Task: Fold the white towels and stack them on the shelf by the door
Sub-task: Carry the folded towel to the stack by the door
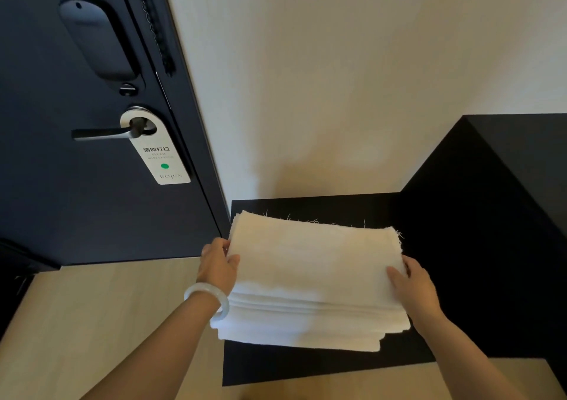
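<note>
On a flat black shelf (306,366), a stack of folded white cloth towels (313,277) was clamped in the grip of left hand (217,264) and right hand (411,286).

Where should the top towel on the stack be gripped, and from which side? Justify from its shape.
Grip the top towel at its left and right edges, one grip from each side, where the left hand and right hand are. It lies flat on the stack; its far edge is frayed and faces the wall, so the sides likely hold best.
</note>
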`<state>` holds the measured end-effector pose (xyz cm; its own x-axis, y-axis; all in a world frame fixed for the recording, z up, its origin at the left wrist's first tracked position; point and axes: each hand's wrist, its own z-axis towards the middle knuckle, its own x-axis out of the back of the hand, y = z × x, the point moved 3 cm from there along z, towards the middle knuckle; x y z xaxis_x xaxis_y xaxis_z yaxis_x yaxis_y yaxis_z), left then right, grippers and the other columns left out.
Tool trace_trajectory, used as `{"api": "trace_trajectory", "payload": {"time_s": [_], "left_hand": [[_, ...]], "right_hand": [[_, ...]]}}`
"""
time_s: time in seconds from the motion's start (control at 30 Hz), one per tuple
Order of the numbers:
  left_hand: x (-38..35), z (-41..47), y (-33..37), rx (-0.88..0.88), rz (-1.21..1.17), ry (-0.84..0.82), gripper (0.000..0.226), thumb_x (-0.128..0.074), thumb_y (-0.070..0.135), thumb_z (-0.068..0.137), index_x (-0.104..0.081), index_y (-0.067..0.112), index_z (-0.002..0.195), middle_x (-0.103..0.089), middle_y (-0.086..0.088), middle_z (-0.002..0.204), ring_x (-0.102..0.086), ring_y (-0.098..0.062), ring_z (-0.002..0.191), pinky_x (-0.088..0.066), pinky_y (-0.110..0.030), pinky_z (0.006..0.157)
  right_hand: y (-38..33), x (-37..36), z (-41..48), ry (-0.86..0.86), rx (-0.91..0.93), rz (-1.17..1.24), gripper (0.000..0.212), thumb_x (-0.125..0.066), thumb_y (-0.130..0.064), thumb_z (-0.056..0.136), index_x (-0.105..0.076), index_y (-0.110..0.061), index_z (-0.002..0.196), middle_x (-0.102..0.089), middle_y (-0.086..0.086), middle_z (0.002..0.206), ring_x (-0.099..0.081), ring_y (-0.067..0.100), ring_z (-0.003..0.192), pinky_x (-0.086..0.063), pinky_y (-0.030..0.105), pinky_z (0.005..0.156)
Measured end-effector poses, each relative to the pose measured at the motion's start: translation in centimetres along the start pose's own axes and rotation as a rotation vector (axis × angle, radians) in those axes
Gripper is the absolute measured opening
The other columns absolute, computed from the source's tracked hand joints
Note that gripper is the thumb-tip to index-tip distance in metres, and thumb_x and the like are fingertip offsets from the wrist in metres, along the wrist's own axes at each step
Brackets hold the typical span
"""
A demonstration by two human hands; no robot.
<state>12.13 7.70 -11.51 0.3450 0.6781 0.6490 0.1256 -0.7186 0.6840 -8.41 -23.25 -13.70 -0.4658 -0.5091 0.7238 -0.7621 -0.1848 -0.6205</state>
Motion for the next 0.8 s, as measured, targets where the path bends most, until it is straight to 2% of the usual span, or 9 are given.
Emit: {"api": "trace_trajectory", "payload": {"time_s": [0.07, 0.13, 0.2, 0.27, 0.33, 0.47, 0.6, 0.67, 0.8], "left_hand": [[-0.5, -0.3, -1.0, -0.010, -0.004, 0.022, 0.034, -0.054, 0.019, 0.098, -0.047, 0.017, 0.132, -0.043, -0.007, 0.130, -0.052, -0.029, 0.109, -0.048, -0.044, 0.093], [-0.9, -0.7, -2.3, 0.042, -0.081, -0.042, 0.047, -0.052, 0.028, 0.100, -0.039, 0.020, 0.144, -0.042, -0.008, 0.142, -0.048, -0.031, 0.123, -0.043, -0.047, 0.102], [-1.2, -1.3, -3.7, 0.142, -0.211, -0.141, 0.060, -0.049, 0.043, 0.100, -0.027, 0.025, 0.152, -0.035, -0.005, 0.153, -0.040, -0.031, 0.136, -0.034, -0.045, 0.110], [-1.4, -2.2, -4.9, 0.239, -0.339, -0.254, 0.077, -0.051, 0.064, 0.090, -0.022, 0.032, 0.154, -0.034, 0.000, 0.155, -0.035, -0.028, 0.141, -0.027, -0.045, 0.114], [-1.8, -3.0, -5.7, 0.315, -0.445, -0.358, 0.095, -0.051, 0.081, 0.076, -0.020, 0.038, 0.154, -0.033, 0.006, 0.156, -0.031, -0.025, 0.143, -0.023, -0.050, 0.117], [-2.7, -4.0, -7.4, 0.446, -0.557, -0.434, 0.089, -0.047, 0.077, 0.080, -0.012, 0.043, 0.154, -0.017, 0.008, 0.162, -0.016, -0.028, 0.149, -0.018, -0.063, 0.113], [-3.6, -4.2, -9.3, 0.535, -0.591, -0.510, 0.107, -0.057, 0.092, 0.059, -0.019, 0.050, 0.149, -0.014, 0.009, 0.163, -0.009, -0.037, 0.149, -0.023, -0.076, 0.102], [-4.1, -4.2, -9.5, 0.528, -0.637, -0.522, 0.112, -0.062, 0.089, 0.052, -0.024, 0.049, 0.149, -0.017, 0.010, 0.161, -0.011, -0.037, 0.149, -0.029, -0.074, 0.100], [-5.3, -3.8, -9.7, 0.471, -0.684, -0.460, 0.106, -0.070, 0.089, 0.047, -0.041, 0.048, 0.139, -0.041, 0.010, 0.150, -0.034, -0.032, 0.140, -0.050, -0.065, 0.086]], "right_hand": [[0.8, -0.8, 0.0, -0.047, 0.004, -0.073, 0.061, -0.049, -0.046, 0.099, -0.027, -0.027, 0.152, -0.048, 0.008, 0.136, -0.051, 0.030, 0.117, -0.046, 0.051, 0.101], [1.1, -1.4, -0.8, -0.148, -0.009, 0.094, 0.056, -0.040, -0.051, 0.101, -0.025, -0.035, 0.152, -0.053, 0.001, 0.129, -0.054, 0.025, 0.111, -0.045, 0.047, 0.098], [1.5, -1.3, -2.3, -0.175, -0.096, 0.294, 0.057, -0.036, -0.057, 0.100, -0.024, -0.039, 0.153, -0.052, 0.001, 0.134, -0.052, 0.028, 0.117, -0.041, 0.051, 0.104], [2.4, -1.0, -3.8, -0.158, -0.238, 0.440, 0.068, -0.040, -0.065, 0.095, -0.025, -0.035, 0.154, -0.045, 0.004, 0.145, -0.043, 0.035, 0.132, -0.030, 0.057, 0.112], [3.8, -1.2, -5.1, -0.145, -0.370, 0.549, 0.080, -0.050, -0.068, 0.088, -0.027, -0.026, 0.153, -0.038, 0.007, 0.153, -0.033, 0.037, 0.141, -0.022, 0.061, 0.114], [5.8, -2.2, -6.7, -0.249, -0.574, 0.648, 0.099, -0.061, -0.074, 0.076, -0.017, -0.036, 0.155, -0.017, 0.003, 0.164, -0.014, 0.046, 0.147, -0.015, 0.077, 0.108], [6.6, -3.7, -7.4, -0.344, -0.713, 0.790, 0.112, -0.066, -0.075, 0.067, -0.009, -0.039, 0.156, -0.009, 0.004, 0.165, -0.010, 0.053, 0.145, -0.017, 0.085, 0.098], [6.7, -4.7, -7.1, -0.369, -0.733, 0.887, 0.111, -0.064, -0.077, 0.068, -0.010, -0.036, 0.156, -0.013, 0.004, 0.165, -0.012, 0.053, 0.145, -0.020, 0.084, 0.096], [6.5, -6.3, -5.6, -0.364, -0.610, 1.004, 0.087, -0.059, -0.078, 0.070, -0.038, -0.033, 0.142, -0.045, 0.007, 0.147, -0.042, 0.047, 0.133, -0.034, 0.080, 0.094]]}}
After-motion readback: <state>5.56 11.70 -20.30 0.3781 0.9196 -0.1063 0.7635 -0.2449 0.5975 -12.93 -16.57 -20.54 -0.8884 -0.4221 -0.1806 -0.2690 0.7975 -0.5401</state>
